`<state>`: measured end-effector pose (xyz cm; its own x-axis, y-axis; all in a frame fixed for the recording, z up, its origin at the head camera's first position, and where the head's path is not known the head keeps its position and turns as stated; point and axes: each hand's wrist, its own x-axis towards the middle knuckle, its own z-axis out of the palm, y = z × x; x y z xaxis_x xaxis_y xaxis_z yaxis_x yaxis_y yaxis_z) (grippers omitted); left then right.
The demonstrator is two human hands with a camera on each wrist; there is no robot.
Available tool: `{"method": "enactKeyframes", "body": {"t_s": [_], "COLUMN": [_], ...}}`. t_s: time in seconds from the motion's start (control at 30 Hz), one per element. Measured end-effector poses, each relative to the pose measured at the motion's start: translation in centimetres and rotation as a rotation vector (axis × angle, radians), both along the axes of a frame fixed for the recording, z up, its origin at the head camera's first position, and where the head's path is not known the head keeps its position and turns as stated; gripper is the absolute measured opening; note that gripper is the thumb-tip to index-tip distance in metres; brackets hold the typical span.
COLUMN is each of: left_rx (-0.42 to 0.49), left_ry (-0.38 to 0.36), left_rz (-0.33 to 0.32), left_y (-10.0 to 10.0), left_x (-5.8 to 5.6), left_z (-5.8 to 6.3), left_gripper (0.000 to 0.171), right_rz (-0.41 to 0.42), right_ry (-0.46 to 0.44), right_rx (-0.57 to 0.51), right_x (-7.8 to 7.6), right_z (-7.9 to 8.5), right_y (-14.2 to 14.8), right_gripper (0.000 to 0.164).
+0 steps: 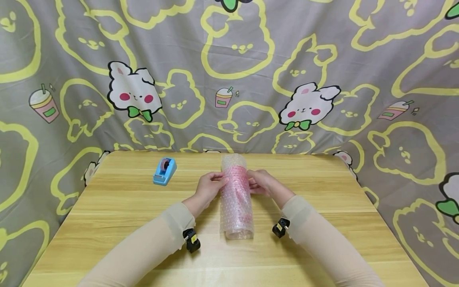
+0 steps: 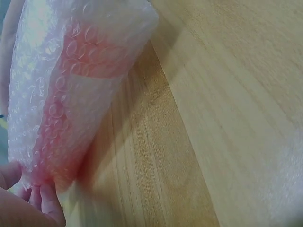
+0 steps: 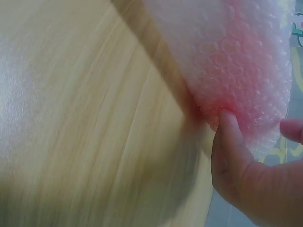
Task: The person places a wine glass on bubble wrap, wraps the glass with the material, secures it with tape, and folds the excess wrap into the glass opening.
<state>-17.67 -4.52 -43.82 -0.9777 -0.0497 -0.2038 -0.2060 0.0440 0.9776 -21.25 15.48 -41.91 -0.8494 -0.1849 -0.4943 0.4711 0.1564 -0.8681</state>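
A roll of clear bubble wrap (image 1: 236,207) lies lengthwise on the table, wound around something pink and red whose kind the wrap hides. My left hand (image 1: 208,189) grips the roll's left side in the head view, thumb on top and fingers lower down. In the left wrist view the fingers of this hand (image 2: 28,203) pinch the wrap near one end. On the opposite side, my right hand (image 1: 264,183) holds the roll. The right wrist view shows fingertips of that hand (image 3: 255,175) pressed against the bubbled surface (image 3: 236,61) from two sides.
A blue tape dispenser (image 1: 165,171) with a roll of tape stands at the back left of the wooden table (image 1: 125,223). Behind the table's far edge hangs a grey patterned curtain (image 1: 186,48), which also runs along both sides.
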Motion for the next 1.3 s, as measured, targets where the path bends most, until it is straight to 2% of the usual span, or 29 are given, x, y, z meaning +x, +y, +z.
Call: {"method": "enactKeyframes", "body": {"t_s": [0.23,0.5,0.7,0.9,1.17,1.3], "left_rx": [0.001,0.006,-0.003,0.061,0.076,0.072], "left_ry": [-0.014,-0.023,0.007,-0.011,-0.013,-0.022], "left_rz": [0.002,-0.019,-0.063,-0.101,-0.078,-0.070], "left_y": [0.06,0.05,0.17,0.27,0.32,0.27], "left_x": [-0.05,-0.17,-0.04,0.20,0.25,0.17], "left_z": [-0.13,-0.27,-0.31,-0.16,-0.09,0.00], "left_gripper": [0.031,0.032,0.031,0.032,0.032,0.042], "right_rz": [0.028,0.014,0.009,0.010,0.008,0.000], "right_ry": [0.005,-0.029,-0.043,-0.042,-0.049,-0.053], "right_rx": [-0.016,-0.041,-0.043,-0.041,-0.060,-0.067], "right_x": [0.25,0.20,0.23,0.28,0.28,0.25], "right_z": [0.14,0.28,0.43,0.45,0.17,-0.01], "right_y": [0.20,0.10,0.16,0.14,0.18,0.20], "right_gripper": [0.034,0.025,0.030,0.036,0.036,0.036]}}
